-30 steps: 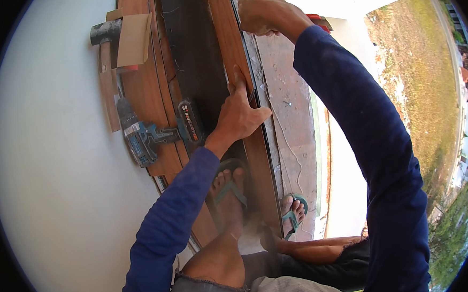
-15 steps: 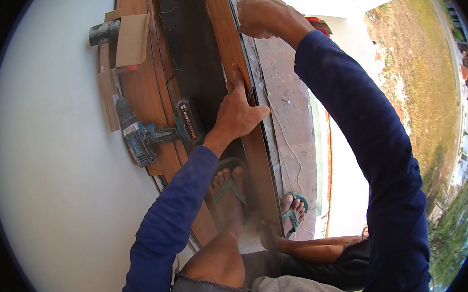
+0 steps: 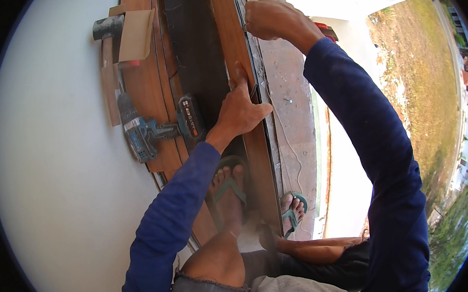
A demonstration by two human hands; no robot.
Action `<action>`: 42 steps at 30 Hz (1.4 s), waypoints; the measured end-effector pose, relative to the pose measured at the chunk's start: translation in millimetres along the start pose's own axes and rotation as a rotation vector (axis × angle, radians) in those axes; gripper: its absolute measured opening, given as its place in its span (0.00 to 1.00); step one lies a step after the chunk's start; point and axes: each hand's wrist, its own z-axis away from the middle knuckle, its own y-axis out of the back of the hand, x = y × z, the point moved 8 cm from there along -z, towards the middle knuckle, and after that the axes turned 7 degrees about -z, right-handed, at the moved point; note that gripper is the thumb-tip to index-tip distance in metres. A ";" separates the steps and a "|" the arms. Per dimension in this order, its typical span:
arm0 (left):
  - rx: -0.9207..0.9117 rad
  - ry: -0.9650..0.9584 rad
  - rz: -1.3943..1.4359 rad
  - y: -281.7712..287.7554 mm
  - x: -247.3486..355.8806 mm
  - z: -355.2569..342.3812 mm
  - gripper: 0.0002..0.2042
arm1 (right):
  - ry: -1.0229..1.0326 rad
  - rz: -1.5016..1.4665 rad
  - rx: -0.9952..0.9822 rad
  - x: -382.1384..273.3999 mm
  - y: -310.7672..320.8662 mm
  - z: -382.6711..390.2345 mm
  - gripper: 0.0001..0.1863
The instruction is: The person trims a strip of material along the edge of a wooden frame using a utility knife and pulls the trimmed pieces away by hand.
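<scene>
The head view comes from the left of two fisheye cameras worn side by side on the person's head. It looks steeply down on the brown plank, near above it, upright and unmirrored. The wearer's grey shirt shows below the plank's lower end; a pale wall curves left of it, distant dry grass right.

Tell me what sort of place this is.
Probably a building site open to the outdoors: the left hand rests on a long brown board, a drill and hammer lie nearby, and dry grass shows outside.
</scene>
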 end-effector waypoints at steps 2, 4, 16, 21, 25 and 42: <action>0.002 -0.007 0.016 0.4 1.4 0.1 0.55 | 0.036 0.013 0.023 1.0 -2.6 -2.9 0.13; -0.024 -0.010 0.040 1.6 5.8 2.2 0.55 | 0.113 0.029 0.072 -0.5 -3.7 -3.4 0.14; -0.031 -0.010 0.021 -0.6 1.6 -0.7 0.55 | 0.113 -0.024 0.066 -3.7 -2.5 6.4 0.15; -0.016 -0.026 0.014 -0.6 2.1 -0.8 0.55 | -0.018 -0.011 -0.045 -5.8 -2.9 14.4 0.12; 0.005 -0.026 -0.011 -1.2 -0.7 -1.8 0.55 | -0.098 -0.046 -0.092 -4.4 -4.2 20.0 0.17; -0.002 -0.031 -0.005 -0.4 2.2 -1.1 0.55 | 0.047 -0.100 -0.004 -7.6 -6.1 28.2 0.13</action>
